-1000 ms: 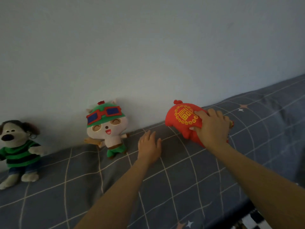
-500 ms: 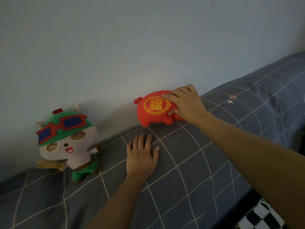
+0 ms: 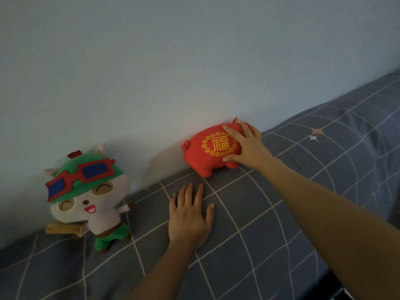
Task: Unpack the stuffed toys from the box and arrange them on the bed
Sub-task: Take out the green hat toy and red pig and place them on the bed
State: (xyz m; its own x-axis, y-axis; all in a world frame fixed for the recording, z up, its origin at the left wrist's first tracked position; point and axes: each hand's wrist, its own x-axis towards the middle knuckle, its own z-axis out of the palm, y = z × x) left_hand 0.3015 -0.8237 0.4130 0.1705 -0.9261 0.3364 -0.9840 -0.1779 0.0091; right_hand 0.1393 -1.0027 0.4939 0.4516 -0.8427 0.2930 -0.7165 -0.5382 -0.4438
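pig's head [image 3: 237, 124] hidden behind right hand [image 3: 249, 148]

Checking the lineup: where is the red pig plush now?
Red pig plush stands against the wall, centre-right, under the right hand, right of the goggled plush.

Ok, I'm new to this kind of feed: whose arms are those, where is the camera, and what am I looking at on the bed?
There is no machine here. The arms belong to a person, and the single camera sits on their head, looking forward and down. The left hand lies flat and open on the grey checked bed, holding nothing. The right hand has its grip on a red pig toy with a gold emblem, which stands against the wall. To the left, a grey toy with a green hat and red goggles leans at the wall. The box is out of view.
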